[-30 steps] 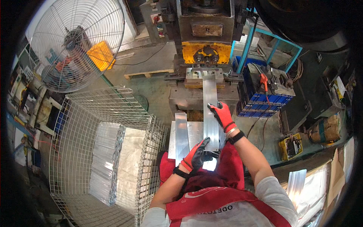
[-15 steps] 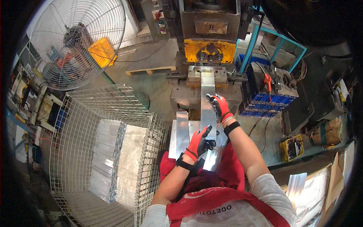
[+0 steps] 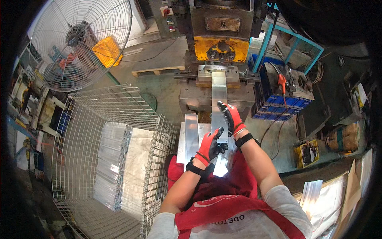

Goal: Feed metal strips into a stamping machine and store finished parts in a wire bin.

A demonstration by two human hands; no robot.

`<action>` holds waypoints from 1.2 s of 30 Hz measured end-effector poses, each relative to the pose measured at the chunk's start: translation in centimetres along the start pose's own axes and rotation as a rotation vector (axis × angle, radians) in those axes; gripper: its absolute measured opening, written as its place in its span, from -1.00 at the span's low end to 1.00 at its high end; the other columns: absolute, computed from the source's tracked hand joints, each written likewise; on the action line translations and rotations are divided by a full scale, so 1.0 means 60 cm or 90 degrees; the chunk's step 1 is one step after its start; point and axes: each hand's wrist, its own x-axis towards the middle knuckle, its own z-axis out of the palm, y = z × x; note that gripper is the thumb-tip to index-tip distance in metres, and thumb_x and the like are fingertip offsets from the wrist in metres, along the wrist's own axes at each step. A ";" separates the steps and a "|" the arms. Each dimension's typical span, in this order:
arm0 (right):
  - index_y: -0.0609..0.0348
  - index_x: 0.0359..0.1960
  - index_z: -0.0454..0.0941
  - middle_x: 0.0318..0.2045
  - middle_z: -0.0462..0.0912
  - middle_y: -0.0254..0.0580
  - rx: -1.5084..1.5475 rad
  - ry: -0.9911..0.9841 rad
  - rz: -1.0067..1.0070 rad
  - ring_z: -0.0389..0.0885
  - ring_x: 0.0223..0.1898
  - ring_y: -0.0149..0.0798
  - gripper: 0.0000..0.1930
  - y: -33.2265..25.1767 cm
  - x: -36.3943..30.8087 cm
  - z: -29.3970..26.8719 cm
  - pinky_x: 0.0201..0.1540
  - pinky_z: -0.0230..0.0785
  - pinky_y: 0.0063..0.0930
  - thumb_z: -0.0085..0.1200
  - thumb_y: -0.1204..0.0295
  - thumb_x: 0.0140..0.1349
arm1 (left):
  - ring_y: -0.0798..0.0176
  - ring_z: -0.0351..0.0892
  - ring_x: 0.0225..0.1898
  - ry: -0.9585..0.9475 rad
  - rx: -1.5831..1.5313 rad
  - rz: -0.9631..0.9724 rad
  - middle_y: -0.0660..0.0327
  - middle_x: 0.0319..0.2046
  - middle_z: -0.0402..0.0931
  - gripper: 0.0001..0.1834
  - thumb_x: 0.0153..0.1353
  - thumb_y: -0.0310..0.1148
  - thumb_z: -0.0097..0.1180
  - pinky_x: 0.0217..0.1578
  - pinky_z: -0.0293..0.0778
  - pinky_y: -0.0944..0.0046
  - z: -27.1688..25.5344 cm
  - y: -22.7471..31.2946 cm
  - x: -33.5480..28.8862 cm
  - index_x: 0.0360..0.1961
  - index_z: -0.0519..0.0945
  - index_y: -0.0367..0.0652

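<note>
A long flat metal strip (image 3: 219,93) reaches from my hands to the die (image 3: 205,73) of a press, its far end lying on the die. My left hand (image 3: 211,146), in a red and black glove, pinches the strip's near end, thumb on top. Farther up, my right hand (image 3: 232,117), gloved alike, grips the strip's right edge, with its thumb side over the top face. The fingers under the strip are partly hidden. Below and left of it, another metal strip (image 3: 191,131) lies on a pale surface beside my left hand. A shiny sheet piece (image 3: 221,169) shows under my left hand.
A wire basket (image 3: 159,159) with stacked metal strips (image 3: 107,159) stands at left, below a large fan (image 3: 81,40). The press (image 3: 221,49) rises ahead. Blue crates (image 3: 274,107) carrying tools and a red-handled air gun (image 3: 282,83) stand at right, near a yellow bin (image 3: 307,154).
The view has shifted slightly, moving the scene a little upward in the picture. Both hands keep their hold on the strip, which stays nearly in place on the die.
</note>
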 end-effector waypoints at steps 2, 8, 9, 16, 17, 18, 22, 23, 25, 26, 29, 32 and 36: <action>0.27 -0.23 0.54 -0.38 0.55 -0.42 0.021 -0.007 -0.012 0.45 -0.36 -0.53 -0.72 0.011 0.006 -0.009 -0.28 0.27 -0.64 -0.01 0.30 0.15 | 0.28 0.46 -0.75 0.013 0.001 -0.004 0.32 -0.61 0.37 -0.79 0.12 -0.22 0.05 -0.80 0.33 0.40 0.001 -0.002 0.002 -0.35 0.41 -0.11; 0.29 -0.28 0.55 -0.39 0.55 -0.44 0.028 0.012 0.010 0.46 -0.36 -0.54 -0.75 0.005 0.003 0.003 -0.28 0.29 -0.66 0.01 0.34 0.14 | 0.26 0.46 -0.76 -0.006 0.004 -0.007 0.28 -0.59 0.39 -0.79 0.12 -0.21 0.04 -0.79 0.35 0.38 -0.005 0.002 0.003 -0.35 0.42 -0.11; 0.28 -0.29 0.55 -0.39 0.55 -0.45 0.025 0.004 -0.008 0.46 -0.36 -0.55 -0.76 0.007 0.002 0.002 -0.28 0.29 -0.67 0.01 0.34 0.13 | 0.26 0.46 -0.75 -0.013 0.003 -0.015 0.27 -0.57 0.39 -0.79 0.13 -0.22 0.04 -0.78 0.35 0.37 -0.010 0.000 0.005 -0.35 0.42 -0.12; 0.28 -0.20 0.51 -0.29 0.55 -0.37 -0.012 -0.024 -0.004 0.46 -0.26 -0.49 -0.71 0.016 0.009 -0.010 -0.18 0.28 -0.61 -0.02 0.33 0.15 | 0.22 0.44 -0.74 -0.009 0.018 0.003 0.18 -0.46 0.47 -0.66 0.10 -0.13 0.07 -0.80 0.30 0.32 -0.018 -0.009 0.014 -0.25 0.42 -0.17; 0.29 -0.14 0.49 -0.22 0.56 -0.32 -0.023 -0.039 -0.002 0.48 -0.19 -0.46 -0.69 0.018 0.011 -0.017 -0.12 0.28 -0.58 -0.04 0.33 0.16 | 0.22 0.45 -0.73 -0.011 0.016 0.002 0.18 -0.46 0.47 -0.67 0.10 -0.13 0.07 -0.80 0.30 0.32 -0.016 -0.009 0.013 -0.26 0.42 -0.16; 0.28 -0.14 0.49 -0.22 0.56 -0.32 -0.080 -0.043 -0.020 0.48 -0.19 -0.46 -0.68 0.017 0.009 -0.019 -0.12 0.27 -0.59 -0.03 0.32 0.15 | 0.21 0.46 -0.73 -0.010 0.012 0.003 0.18 -0.45 0.47 -0.67 0.10 -0.13 0.07 -0.80 0.30 0.32 -0.014 -0.008 0.011 -0.26 0.42 -0.16; 0.24 -0.14 0.50 -0.25 0.56 -0.35 -0.151 -0.018 -0.009 0.47 -0.24 -0.48 -0.67 0.007 0.002 -0.012 -0.16 0.27 -0.60 0.00 0.28 0.14 | 0.21 0.47 -0.71 -0.015 0.064 0.070 0.18 -0.44 0.48 -0.68 0.10 -0.13 0.06 -0.80 0.32 0.34 -0.019 -0.016 0.010 -0.29 0.45 -0.16; 0.23 -0.15 0.51 -0.27 0.57 -0.36 -0.129 -0.001 0.015 0.47 -0.26 -0.49 -0.67 0.004 0.001 -0.007 -0.18 0.28 -0.60 0.00 0.27 0.14 | 0.21 0.47 -0.71 -0.007 0.051 0.049 0.17 -0.44 0.48 -0.68 0.10 -0.13 0.06 -0.80 0.33 0.34 -0.022 -0.015 0.011 -0.29 0.45 -0.16; 0.23 -0.18 0.52 -0.34 0.56 -0.40 -0.118 -0.019 0.019 0.44 -0.32 -0.52 -0.69 0.004 0.006 -0.012 -0.24 0.27 -0.59 0.00 0.27 0.14 | 0.21 0.47 -0.72 0.000 0.028 0.005 0.16 -0.44 0.49 -0.68 0.11 -0.12 0.04 -0.79 0.35 0.34 -0.021 -0.012 0.015 -0.29 0.45 -0.17; 0.23 -0.20 0.53 -0.37 0.55 -0.42 -0.113 -0.028 0.021 0.43 -0.34 -0.54 -0.70 0.004 0.009 -0.014 -0.27 0.27 -0.59 0.00 0.28 0.14 | 0.21 0.47 -0.72 -0.013 0.050 0.019 0.16 -0.45 0.49 -0.67 0.11 -0.12 0.04 -0.79 0.36 0.33 -0.021 -0.010 0.015 -0.27 0.44 -0.17; 0.27 -0.32 0.56 -0.41 0.54 -0.44 -0.042 -0.020 -0.005 0.45 -0.38 -0.51 -0.76 -0.001 0.005 -0.005 -0.28 0.28 -0.63 0.01 0.33 0.13 | 0.21 0.47 -0.73 -0.054 0.077 0.038 0.15 -0.49 0.48 -0.65 0.12 -0.11 0.03 -0.78 0.37 0.32 -0.024 -0.010 0.017 -0.24 0.42 -0.17; 0.28 -0.28 0.55 -0.37 0.55 -0.41 0.041 -0.009 0.018 0.47 -0.34 -0.51 -0.77 0.003 0.008 -0.008 -0.23 0.29 -0.64 -0.02 0.38 0.14 | 0.25 0.49 -0.69 -0.091 0.009 0.013 0.18 -0.50 0.47 -0.67 0.13 -0.20 0.01 -0.75 0.38 0.35 -0.037 -0.017 0.017 -0.16 0.39 -0.18; 0.34 -0.13 0.47 -0.18 0.54 -0.16 -0.146 -0.102 -0.114 0.49 -0.17 -0.39 -0.69 -0.006 -0.041 -0.041 -0.04 0.25 -0.55 -0.09 0.40 0.16 | 0.29 0.55 -0.54 -0.148 0.166 0.031 0.20 -0.37 0.47 -0.55 0.11 -0.47 -0.06 -0.57 0.44 0.39 -0.049 -0.033 -0.039 0.08 0.26 -0.20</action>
